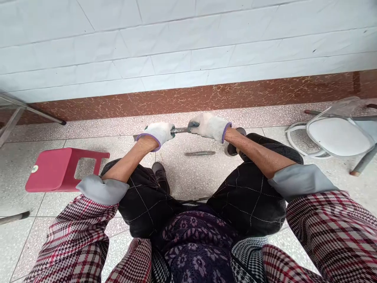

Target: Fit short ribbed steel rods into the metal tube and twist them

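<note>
Head view: gloved left hand and gloved right hand each have fingers curled closed around one ridged metal rod, its middle exposed between them, held out ahead of the knees. Second rod lies on the floor between the shoes; red stool off to the left

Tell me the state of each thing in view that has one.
Left hand: gloved, closed on a metal rod
Right hand: gloved, closed on the same rod
Metal rod: held between both hands
Second rod: lying on the floor
Red stool: upright
White seat: facing up
Plaid sleeves: rolled up
</note>
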Available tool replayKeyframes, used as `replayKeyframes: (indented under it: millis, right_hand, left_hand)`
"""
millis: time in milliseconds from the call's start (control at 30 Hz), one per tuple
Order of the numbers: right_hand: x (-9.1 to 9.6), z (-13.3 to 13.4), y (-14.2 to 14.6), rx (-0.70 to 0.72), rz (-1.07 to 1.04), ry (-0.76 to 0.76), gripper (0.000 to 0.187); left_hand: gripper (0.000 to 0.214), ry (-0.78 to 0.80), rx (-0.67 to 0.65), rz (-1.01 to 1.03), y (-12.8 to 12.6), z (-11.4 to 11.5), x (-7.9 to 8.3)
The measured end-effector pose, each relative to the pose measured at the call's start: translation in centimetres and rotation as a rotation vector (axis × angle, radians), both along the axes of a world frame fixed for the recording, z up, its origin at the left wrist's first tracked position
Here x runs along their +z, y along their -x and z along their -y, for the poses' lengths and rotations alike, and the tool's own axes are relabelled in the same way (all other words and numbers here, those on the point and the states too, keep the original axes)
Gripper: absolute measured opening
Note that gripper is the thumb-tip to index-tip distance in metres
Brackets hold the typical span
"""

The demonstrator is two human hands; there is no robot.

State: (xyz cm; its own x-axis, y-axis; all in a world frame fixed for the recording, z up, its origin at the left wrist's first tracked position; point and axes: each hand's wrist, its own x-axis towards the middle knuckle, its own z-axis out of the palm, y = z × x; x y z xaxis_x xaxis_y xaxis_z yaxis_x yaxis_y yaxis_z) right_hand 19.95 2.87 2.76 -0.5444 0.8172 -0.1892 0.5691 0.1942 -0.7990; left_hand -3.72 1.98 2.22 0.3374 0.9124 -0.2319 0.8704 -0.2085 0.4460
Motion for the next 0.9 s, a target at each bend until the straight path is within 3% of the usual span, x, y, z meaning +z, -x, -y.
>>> replayKeyframes:
  millis: [167, 300, 400, 533, 700, 800, 900]
  right_hand:
    - [0.1, 0.6, 0.9, -0.07, -0.033, -0.035, 0.013]
    - [0.7, 1.0, 1.0, -0.095, -0.102, 0.047, 0.015]
    - [1.3, 1.5, 0.4, -0.061, -0.093, 0.049, 0.019]
    - [1.7, 1.5, -0.4, -0.03, -0.019, 0.066, 0.025]
    - [1.5, 0.6, -0.5, -0.028, 0.037, 0.059, 0.021]
    - [1.2, 0.4, 0.0, -0.045, 0.031, 0.034, 0.012]
    - [1.1, 0.5, 0.5, -0.082, -0.027, -0.001, 0.014]
  left_hand:
    - [0.03, -0.067, 0.139, 0.03, 0.2, -0.4, 2.4]
    - [0.03, -0.027, 0.149, 0.209, -0.3, 0.3, 3.8]
    - [0.036, 0.051, 0.086, 0.213, -0.2, 1.0, 4.2]
    - [0.036, 0.145, -0.053, 0.109, 0.2, 1.9, 3.7]
    - [0.022, 0.176, -0.078, 0.029, -0.1, 2.1, 1.8]
    - [0.023, 0.085, -0.014, -0.066, -0.5, 1.1, 1.3]
    - [0.021, -0.082, 0.062, -0.191, -0.7, -0.2, 1.8]
